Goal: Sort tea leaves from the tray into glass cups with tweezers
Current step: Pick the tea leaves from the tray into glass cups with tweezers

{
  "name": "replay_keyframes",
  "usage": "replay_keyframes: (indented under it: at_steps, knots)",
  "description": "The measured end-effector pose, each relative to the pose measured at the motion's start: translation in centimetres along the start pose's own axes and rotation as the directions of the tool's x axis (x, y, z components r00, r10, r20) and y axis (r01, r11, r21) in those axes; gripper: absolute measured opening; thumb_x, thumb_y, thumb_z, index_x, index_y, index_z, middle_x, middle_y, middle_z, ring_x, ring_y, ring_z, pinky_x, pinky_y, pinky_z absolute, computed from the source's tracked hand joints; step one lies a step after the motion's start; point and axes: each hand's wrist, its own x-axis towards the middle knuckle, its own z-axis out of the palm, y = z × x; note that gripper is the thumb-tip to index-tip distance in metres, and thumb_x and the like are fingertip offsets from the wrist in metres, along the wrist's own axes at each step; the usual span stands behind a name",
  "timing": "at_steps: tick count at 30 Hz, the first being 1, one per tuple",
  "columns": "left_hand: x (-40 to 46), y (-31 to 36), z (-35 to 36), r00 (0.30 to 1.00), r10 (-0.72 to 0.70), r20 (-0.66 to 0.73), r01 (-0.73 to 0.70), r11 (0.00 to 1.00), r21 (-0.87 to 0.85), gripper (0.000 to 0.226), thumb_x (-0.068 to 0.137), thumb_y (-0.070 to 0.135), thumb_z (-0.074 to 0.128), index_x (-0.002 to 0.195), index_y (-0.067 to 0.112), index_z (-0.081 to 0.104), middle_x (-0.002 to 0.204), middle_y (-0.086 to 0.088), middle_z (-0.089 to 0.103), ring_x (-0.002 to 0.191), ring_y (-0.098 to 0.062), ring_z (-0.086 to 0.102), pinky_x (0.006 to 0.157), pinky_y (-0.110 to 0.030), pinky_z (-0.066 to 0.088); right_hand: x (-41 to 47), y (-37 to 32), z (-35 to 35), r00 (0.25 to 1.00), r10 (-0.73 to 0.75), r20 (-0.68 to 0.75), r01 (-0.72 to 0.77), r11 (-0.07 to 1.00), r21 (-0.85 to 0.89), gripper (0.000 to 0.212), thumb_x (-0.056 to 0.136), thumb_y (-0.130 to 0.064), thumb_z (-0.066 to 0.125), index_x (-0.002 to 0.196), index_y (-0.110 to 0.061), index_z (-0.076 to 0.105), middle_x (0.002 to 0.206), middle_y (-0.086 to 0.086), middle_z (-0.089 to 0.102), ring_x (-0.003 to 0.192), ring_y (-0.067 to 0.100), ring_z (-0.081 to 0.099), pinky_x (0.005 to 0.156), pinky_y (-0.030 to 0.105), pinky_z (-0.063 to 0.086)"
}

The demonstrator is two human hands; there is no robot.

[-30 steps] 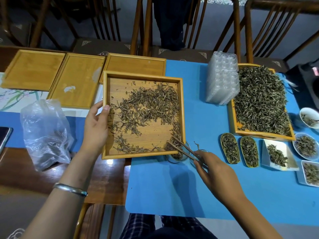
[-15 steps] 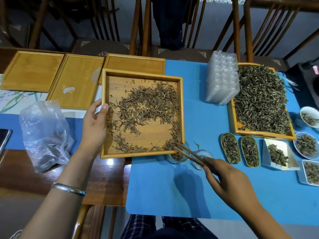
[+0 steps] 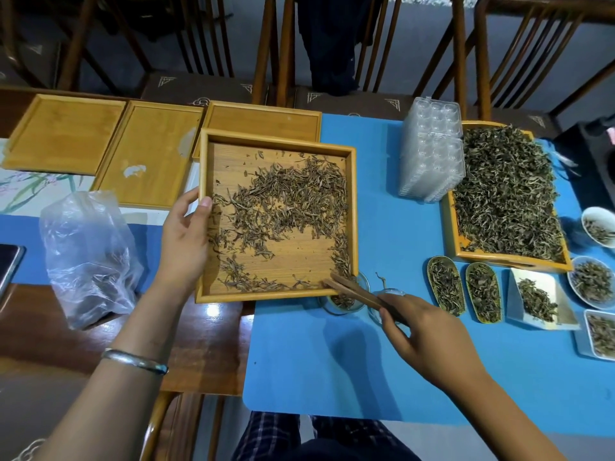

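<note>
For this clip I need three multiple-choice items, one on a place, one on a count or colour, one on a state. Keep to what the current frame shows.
1. Where do the tips of the tweezers rest?
A. In the near right corner of the tray with tea leaves
B. Inside the plastic bag
C. On the heaped tray at far right

2. How many empty wooden trays lie along the far edge of the table?
A. One
B. Three
C. Five

3. What is the left hand doing?
A. Lying flat on the blue mat
B. Lifting a white dish
C. Gripping the tray's left rim

Answers:
1 A, the tips touch leaves in that corner, above a glass cup.
2 B, three bare trays sit side by side.
3 C, the thumb hooks over the rim while the right hand holds the tweezers.
</note>
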Motion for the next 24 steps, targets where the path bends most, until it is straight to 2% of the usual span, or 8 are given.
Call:
replay_keyframes:
  at_steps: [6,8,10,12,14,17,21,24]
  knots:
    - [0.0,0.0,0.2,1.0,0.017,-0.018,-0.016,1.0,0.024,0.022,0.101,0.033,0.051,0.123,0.028,0.049,0.066,0.035,0.066,0.059,0.017,0.059,0.054,-0.001,0.042,-1.4,0.5,-0.5,0.998,0.057,0.01,-0.057,0.998,-0.039,0.017,0.09,-0.028,0.058,0.105,-0.026,0.065,0.08,-0.01,0.066,0.069,0.018,0.066,0.049,0.037,0.05]
    - [-0.1,0.0,0.2,1.0,0.021,-0.016,-0.021,0.999,0.026,0.024,0.101,0.033,0.051,0.124,0.027,0.05,0.067,0.033,0.067,0.06,0.017,0.06,0.055,-0.001,0.042,-1.7,0.6,-0.7,0.997,0.071,-0.005,-0.071,0.997,-0.02,0.019,0.088,-0.027,0.061,0.106,-0.026,0.066,0.082,-0.012,0.068,0.067,0.011,0.064,0.047,0.032,0.049]
    - [-0.1,0.1,0.1,0.999,0.027,-0.016,-0.027,0.999,0.024,0.024,0.101,0.033,0.051,0.124,0.027,0.05,0.069,0.025,0.069,0.062,0.017,0.061,0.055,-0.001,0.043,-1.6,0.2,-1.1,0.996,0.076,-0.046,-0.075,0.997,0.036,0.019,0.087,-0.027,0.063,0.105,-0.024,0.066,0.081,-0.016,0.065,0.062,-0.005,0.056,0.047,0.019,0.041]
    - [0.0,0.2,0.1,1.0,0.026,-0.014,-0.025,1.0,0.014,0.023,0.101,0.033,0.052,0.124,0.027,0.051,0.074,0.02,0.069,0.064,0.015,0.063,0.056,-0.002,0.044,-0.6,-0.5,-1.3,0.992,0.062,-0.106,-0.048,0.991,0.123,0.022,0.088,-0.028,0.06,0.108,-0.02,0.065,0.087,-0.012,0.067,0.069,-0.008,0.058,0.053,0.017,0.045]
    - [0.0,0.2,0.1,1.0,0.022,-0.002,-0.022,1.0,0.008,0.022,0.101,0.032,0.052,0.123,0.027,0.05,0.073,0.022,0.071,0.067,0.014,0.065,0.056,-0.003,0.045,1.3,-1.4,-1.4,0.984,0.043,-0.171,-0.018,0.989,0.148,0.026,0.09,-0.023,0.06,0.113,-0.014,0.063,0.095,0.001,0.069,0.08,0.011,0.067,0.063,0.03,0.054]
    - [-0.1,0.2,0.3,0.999,0.034,-0.01,-0.034,0.999,0.013,0.023,0.101,0.03,0.051,0.124,0.025,0.05,0.072,0.023,0.069,0.068,0.016,0.064,0.057,-0.001,0.044,5.1,-2.6,-1.2,0.97,0.033,-0.241,-0.012,0.996,0.09,0.029,0.092,-0.014,0.057,0.12,-0.006,0.058,0.099,0.014,0.065,0.085,0.032,0.064,0.068,0.038,0.049]
    - [-0.1,0.4,0.1,1.0,0.028,0.003,-0.028,1.0,0.005,0.021,0.101,0.032,0.052,0.122,0.029,0.05,0.077,0.02,0.068,0.067,0.013,0.065,0.058,-0.004,0.046,9.0,-3.1,-0.9,0.96,0.062,-0.272,-0.052,0.998,0.042,0.033,0.097,-0.017,0.045,0.126,-0.004,0.052,0.102,0.019,0.061,0.087,0.04,0.059,0.07,0.044,0.046]
    - [-0.1,0.4,0.1,1.0,0.03,0.001,-0.03,1.0,0.006,0.021,0.101,0.032,0.051,0.122,0.028,0.05,0.082,0.018,0.067,0.068,0.014,0.064,0.058,-0.004,0.046,9.8,-3.0,0.0,0.966,0.106,-0.238,-0.113,0.993,-0.015,0.036,0.099,-0.021,0.039,0.13,-0.004,0.048,0.104,0.019,0.058,0.089,0.041,0.059,0.069,0.045,0.045]
